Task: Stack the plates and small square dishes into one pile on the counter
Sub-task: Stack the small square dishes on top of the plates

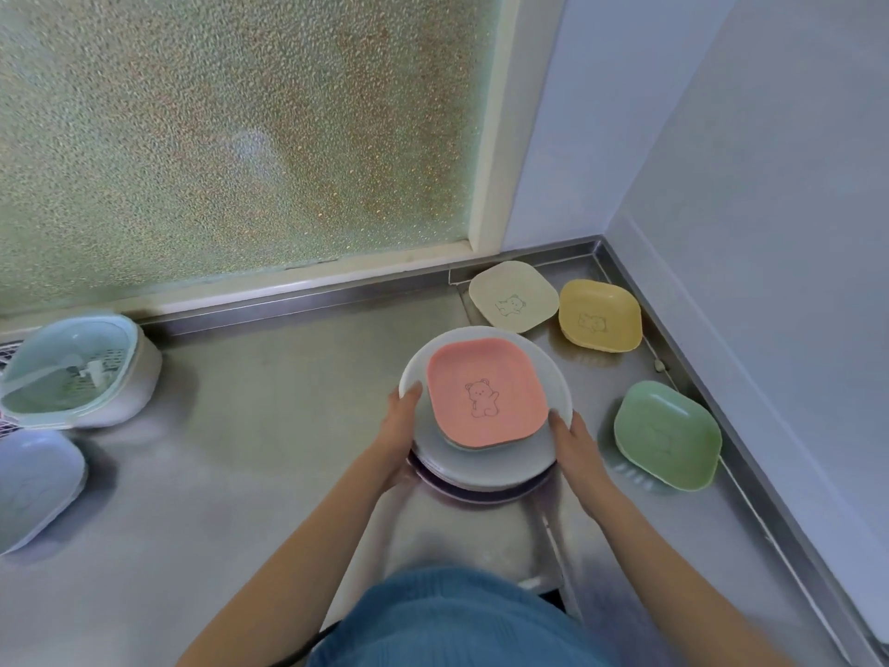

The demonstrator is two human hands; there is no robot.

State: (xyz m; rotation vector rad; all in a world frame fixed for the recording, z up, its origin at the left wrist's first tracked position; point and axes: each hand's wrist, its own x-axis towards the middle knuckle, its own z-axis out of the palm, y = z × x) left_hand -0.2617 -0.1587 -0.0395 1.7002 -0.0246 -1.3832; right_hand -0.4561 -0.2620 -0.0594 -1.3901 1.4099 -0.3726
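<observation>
A pile of round white plates (481, 466) sits in the middle of the steel counter (269, 426), with a pink square dish (486, 392) bearing a bear drawing on top. My left hand (401, 426) grips the pile's left rim and my right hand (575, 442) grips its right rim. Apart from the pile lie a cream square dish (512, 296) and a yellow one (599, 315) at the back right, and a green one (668, 435) just right of my right hand. A pale blue square dish (33, 488) lies at the far left.
A light blue lidded container (77, 373) stands at the left by the counter's back edge. A frosted window (231, 137) rises behind the counter, and a white wall (769, 233) closes off the right side along the counter's raised rim.
</observation>
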